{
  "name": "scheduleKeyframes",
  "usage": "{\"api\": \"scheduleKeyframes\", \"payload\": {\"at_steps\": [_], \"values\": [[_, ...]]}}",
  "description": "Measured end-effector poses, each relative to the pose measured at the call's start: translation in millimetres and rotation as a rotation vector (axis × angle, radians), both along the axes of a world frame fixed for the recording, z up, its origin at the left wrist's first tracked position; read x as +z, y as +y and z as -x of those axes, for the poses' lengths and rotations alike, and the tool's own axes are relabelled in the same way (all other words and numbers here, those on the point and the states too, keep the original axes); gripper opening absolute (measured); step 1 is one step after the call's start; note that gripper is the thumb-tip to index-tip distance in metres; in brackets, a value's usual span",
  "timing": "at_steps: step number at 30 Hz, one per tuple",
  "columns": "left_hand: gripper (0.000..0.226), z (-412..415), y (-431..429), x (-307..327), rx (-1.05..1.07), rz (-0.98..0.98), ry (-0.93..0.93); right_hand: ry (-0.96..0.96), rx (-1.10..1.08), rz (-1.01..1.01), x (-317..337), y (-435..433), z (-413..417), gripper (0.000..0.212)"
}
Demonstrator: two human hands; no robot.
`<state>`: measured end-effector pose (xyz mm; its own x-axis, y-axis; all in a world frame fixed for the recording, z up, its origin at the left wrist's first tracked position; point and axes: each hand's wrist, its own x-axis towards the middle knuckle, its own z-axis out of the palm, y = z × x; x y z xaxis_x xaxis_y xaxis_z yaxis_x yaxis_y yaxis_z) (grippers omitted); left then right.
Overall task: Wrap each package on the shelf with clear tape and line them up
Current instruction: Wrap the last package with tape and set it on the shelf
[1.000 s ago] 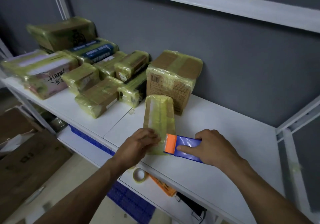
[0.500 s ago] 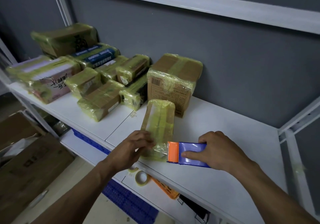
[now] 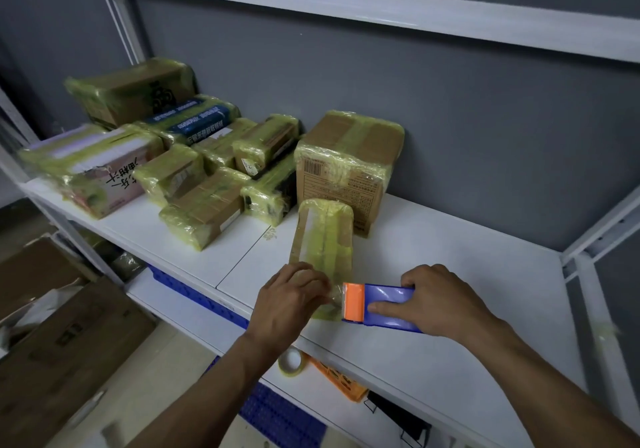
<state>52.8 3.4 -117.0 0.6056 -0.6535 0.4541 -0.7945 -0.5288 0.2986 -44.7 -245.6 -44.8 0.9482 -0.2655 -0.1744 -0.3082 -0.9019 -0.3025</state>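
Observation:
A flat, narrow package (image 3: 323, 239) wrapped in yellowish clear tape lies on the white shelf (image 3: 450, 257), its near end at the front edge. My left hand (image 3: 289, 300) grips that near end. My right hand (image 3: 440, 304) holds a blue tape dispenser with an orange front (image 3: 377, 305), set against the package's near right side. A short strip of tape runs from the dispenser to the package. Behind it stands a taped cardboard box (image 3: 346, 167), with several taped packages (image 3: 194, 170) lined up to the left.
A loose tape roll (image 3: 292, 361) and an orange object (image 3: 343, 378) lie on the lower shelf, beside a blue crate (image 3: 194, 288). Cardboard boxes (image 3: 62, 343) sit on the floor at left. A white upright (image 3: 588, 295) closes the shelf's right side.
The dispenser and my right hand have slid a little right, away from the package. My left hand has stayed on the package's near end. The view has shifted slightly.

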Motion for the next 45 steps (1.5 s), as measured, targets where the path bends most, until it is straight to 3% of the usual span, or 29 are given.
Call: {"api": "scheduleKeyframes", "payload": {"at_steps": [9, 14, 20, 28, 32, 37, 45], "values": [[0.016, -4, 6, 2, 0.001, -0.084, 0.037, 0.007, -0.053, -0.064, 5, -15, 13, 0.067], [0.054, 4, -5, -2, 0.021, -0.198, -0.075, 0.014, -0.056, -0.043, 4, -17, 11, 0.066], [0.037, 5, -10, -8, 0.014, -0.044, 0.02, 0.045, -0.069, -0.056, -5, -15, 9, 0.068], [0.022, -13, 0, -19, -0.021, 0.041, -0.012, 0.014, -0.123, -0.116, 1, -26, 21, 0.063], [0.022, -16, 2, -14, -0.007, 0.027, -0.004, -0.01, -0.188, -0.081, 3, -42, 35, 0.063], [0.022, -7, 0, -15, 0.041, 0.002, 0.206, 0.05, -0.167, -0.042, -18, -37, 27, 0.057], [0.035, -1, -17, -22, 0.151, 0.304, 0.193, 0.096, -0.126, 0.033, -41, -16, -4, 0.069]]}}
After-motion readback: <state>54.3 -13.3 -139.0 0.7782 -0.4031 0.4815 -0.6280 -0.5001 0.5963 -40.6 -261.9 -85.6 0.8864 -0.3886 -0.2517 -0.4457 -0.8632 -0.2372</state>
